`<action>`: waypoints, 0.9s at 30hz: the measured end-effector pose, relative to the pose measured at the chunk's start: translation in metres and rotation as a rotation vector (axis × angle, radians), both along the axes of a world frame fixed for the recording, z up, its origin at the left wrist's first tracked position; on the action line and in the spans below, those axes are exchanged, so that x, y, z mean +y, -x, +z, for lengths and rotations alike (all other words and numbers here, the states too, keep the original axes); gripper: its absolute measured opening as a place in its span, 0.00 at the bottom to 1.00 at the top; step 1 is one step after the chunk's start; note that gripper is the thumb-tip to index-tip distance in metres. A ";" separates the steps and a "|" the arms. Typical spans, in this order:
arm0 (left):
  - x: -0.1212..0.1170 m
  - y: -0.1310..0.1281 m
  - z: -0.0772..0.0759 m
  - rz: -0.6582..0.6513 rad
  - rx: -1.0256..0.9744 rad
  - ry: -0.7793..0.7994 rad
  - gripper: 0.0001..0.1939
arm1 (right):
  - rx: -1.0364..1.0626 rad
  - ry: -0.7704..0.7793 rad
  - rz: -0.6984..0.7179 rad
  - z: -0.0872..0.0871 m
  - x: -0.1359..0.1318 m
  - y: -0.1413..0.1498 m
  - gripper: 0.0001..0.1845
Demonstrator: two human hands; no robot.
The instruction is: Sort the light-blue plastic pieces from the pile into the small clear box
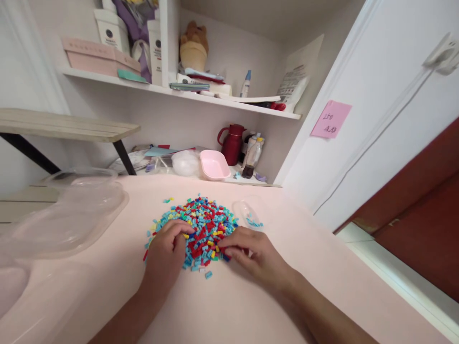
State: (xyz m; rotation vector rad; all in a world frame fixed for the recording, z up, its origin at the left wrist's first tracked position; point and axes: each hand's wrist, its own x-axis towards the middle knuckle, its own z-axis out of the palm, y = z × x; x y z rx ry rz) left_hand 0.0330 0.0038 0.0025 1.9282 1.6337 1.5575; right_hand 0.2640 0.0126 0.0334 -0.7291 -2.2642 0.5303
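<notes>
A heap of small plastic bricks (201,224) in light blue, red, yellow and dark blue lies on the pink table (251,306). My left hand (167,251) rests on the heap's near left side with its fingers curled into the bricks. My right hand (251,251) lies on the near right side, fingertips pressed together among the bricks. What either hand grips is hidden. A small clear dish (249,212) with a few light blue bricks sits just right of the heap.
Clear plastic tubs and a lid (68,215) stand at the left. Behind the table are a pink tray (214,166), a red jug (233,143), bottles and cluttered shelves. A white door with a pink note (330,119) is at the right.
</notes>
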 end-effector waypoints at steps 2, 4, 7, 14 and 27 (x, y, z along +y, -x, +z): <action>0.000 0.000 0.000 -0.012 -0.008 0.002 0.15 | -0.070 -0.052 0.121 0.001 -0.007 0.007 0.12; 0.000 0.000 0.001 -0.016 -0.010 0.003 0.15 | -0.119 -0.082 0.185 0.002 -0.010 0.009 0.13; 0.000 -0.001 0.001 -0.002 -0.008 0.011 0.15 | -0.134 -0.078 0.182 0.003 -0.010 0.007 0.14; -0.001 0.000 0.003 -0.001 0.000 0.013 0.14 | -0.247 0.035 0.098 -0.005 -0.011 0.010 0.12; 0.003 0.004 0.003 0.036 -0.004 0.045 0.13 | -0.228 -0.028 -0.912 0.020 0.016 -0.046 0.16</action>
